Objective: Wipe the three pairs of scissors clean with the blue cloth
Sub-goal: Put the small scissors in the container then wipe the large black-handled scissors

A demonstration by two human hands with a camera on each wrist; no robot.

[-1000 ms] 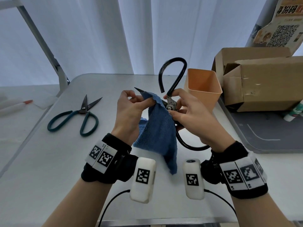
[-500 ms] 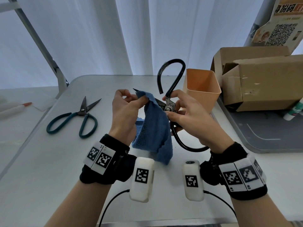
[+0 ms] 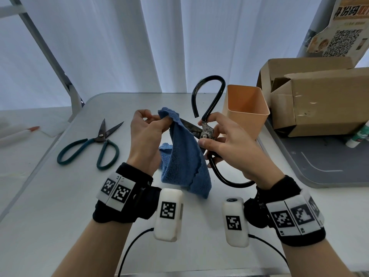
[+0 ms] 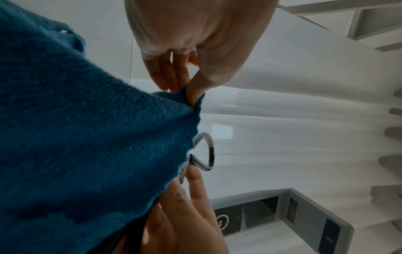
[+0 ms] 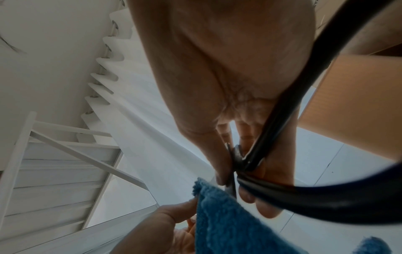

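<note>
My right hand (image 3: pixel 221 140) grips black-handled scissors (image 3: pixel 207 96) at the pivot, one loop standing up, the other curving below my palm. Their rusty blade (image 3: pixel 189 125) points left into the blue cloth (image 3: pixel 183 156). My left hand (image 3: pixel 147 134) pinches the cloth's top fold over the blade tip, which is hidden. The rest of the cloth hangs down above the table. The left wrist view shows the thumb (image 4: pixel 195 92) pressing the cloth (image 4: pixel 87 137). In the right wrist view the fingers clamp the black handle (image 5: pixel 282 130) beside the cloth (image 5: pixel 228 223). Green-handled scissors (image 3: pixel 89 146) lie on the table at left.
An orange square cup (image 3: pixel 245 110) stands just behind my right hand. Cardboard boxes (image 3: pixel 319 100) and a small bottle (image 3: pixel 357 136) sit on a grey tray (image 3: pixel 329 176) at right. A white marker (image 3: pixel 18 133) lies off the white table (image 3: pixel 60 196) to the left.
The cloth has slid outward along the blade and now covers the tip that showed before. The hanging part of the cloth has shifted and bunched. The scissors stay held in the same place.
</note>
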